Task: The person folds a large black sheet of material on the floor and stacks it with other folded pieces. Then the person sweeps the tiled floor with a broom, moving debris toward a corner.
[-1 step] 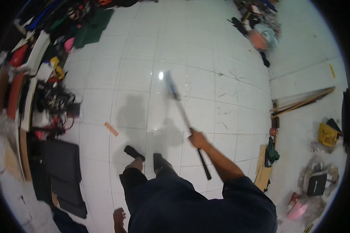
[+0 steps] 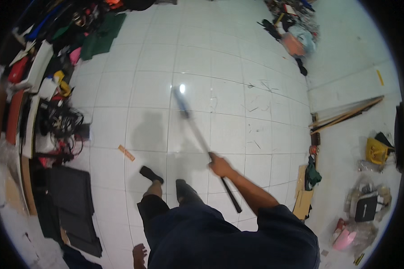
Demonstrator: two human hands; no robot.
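Closed around the black grip of a long-handled tool with a blue head [image 2: 197,136] is my right hand [image 2: 221,165]. Its pale shaft slants up and left over the tiled floor. The blue head is smeared by motion, so I cannot tell whether it is a broom or a mop. Low at my left side hangs my left hand [image 2: 139,254], fingers apart and slightly bent, with nothing in it. Thin dark scraps [image 2: 256,109] lie scattered on the tiles to the right of the head. An orange-brown strip [image 2: 126,153] lies in front of my feet on the left.
Along the left stand dark folded panels [image 2: 69,188], tangled black cables [image 2: 60,119] and a green cloth [image 2: 104,36]. A heap of bags and clothes [image 2: 296,36] lies far right. Wooden strips [image 2: 348,115], cardboard [image 2: 303,204] and a yellow bag [image 2: 376,150] are on the right.
My right hand and the long-handled tool have shifted a little left, and its blue head has swung left over the floor. My left hand still hangs at my side.
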